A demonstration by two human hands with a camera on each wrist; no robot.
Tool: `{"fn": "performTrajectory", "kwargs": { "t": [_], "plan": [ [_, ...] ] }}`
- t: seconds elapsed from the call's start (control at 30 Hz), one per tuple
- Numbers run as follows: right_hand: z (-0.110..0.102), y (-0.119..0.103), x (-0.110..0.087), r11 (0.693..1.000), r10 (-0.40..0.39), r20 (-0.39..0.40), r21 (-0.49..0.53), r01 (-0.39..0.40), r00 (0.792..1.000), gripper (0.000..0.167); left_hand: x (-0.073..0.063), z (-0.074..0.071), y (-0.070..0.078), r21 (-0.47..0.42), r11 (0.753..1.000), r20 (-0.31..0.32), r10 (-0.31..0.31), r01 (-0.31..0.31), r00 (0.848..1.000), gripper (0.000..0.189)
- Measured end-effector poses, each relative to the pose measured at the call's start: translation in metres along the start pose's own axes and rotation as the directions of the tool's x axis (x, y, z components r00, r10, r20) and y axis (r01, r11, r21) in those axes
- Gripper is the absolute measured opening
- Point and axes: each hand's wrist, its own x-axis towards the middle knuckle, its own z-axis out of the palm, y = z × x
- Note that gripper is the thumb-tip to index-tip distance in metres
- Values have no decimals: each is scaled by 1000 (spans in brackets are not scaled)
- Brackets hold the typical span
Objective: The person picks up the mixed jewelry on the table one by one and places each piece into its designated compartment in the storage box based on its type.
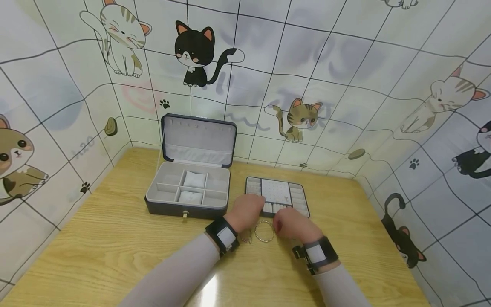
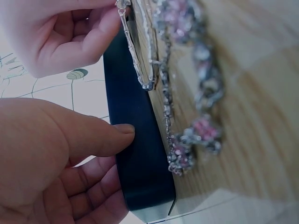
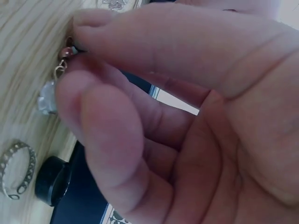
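My left hand (image 1: 247, 209) grips the near left edge of a dark blue jewelry tray (image 1: 276, 192), its thumb (image 2: 98, 133) on the outer wall and its fingers curled at the other side. In the right wrist view, the thumb and index finger of my right hand (image 1: 293, 224) pinch a dangling earring (image 3: 47, 98) with a small reddish bead and a clear stone. On the table between the hands lies a gold bangle (image 1: 255, 232). A chain bracelet with pink stones (image 2: 205, 128) lies beside it, close to my left wrist.
Left of the tray stands an open jewelry box (image 1: 165, 208) with two white cushions (image 1: 194, 179) in its compartments. A beaded ring (image 3: 32, 161) and a small black round object (image 3: 51, 179) are near my right hand. Cat-patterned sheeting (image 1: 253, 85) surrounds the wooden table (image 1: 115, 238).
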Motion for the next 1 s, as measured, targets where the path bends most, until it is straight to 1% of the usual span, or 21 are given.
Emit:
{"fn": "performTrajectory", "kwargs": {
  "t": [0.17, 0.37, 0.6, 0.83, 1.0],
  "plan": [
    [0, -1, -1, 1000, -14, -15, -23, 13, 1000, 29, 1, 2, 1, -2, 1000, 19, -14, 14, 1000, 11],
    [1, 0, -1, 999, -29, -25, -21, 29, 999, 32, 2, 3, 1, 0, 1000, 36, -19, 19, 999, 13],
    [3, 5, 1, 1000, -8, -12, 18, 8, 1000, 32, 2, 3, 1, 11, 1000, 32, -14, 14, 999, 12],
    [2, 9, 2, 998, -10, -11, 56, 10, 1000, 31, 2, 2, 0, 19, 1000, 23, -12, 11, 1000, 12],
    [1, 13, 2, 996, 10, -5, 88, -10, 1000, 31, 2, 2, 0, 20, 1000, 25, -8, 7, 1000, 13]
  ]
}}
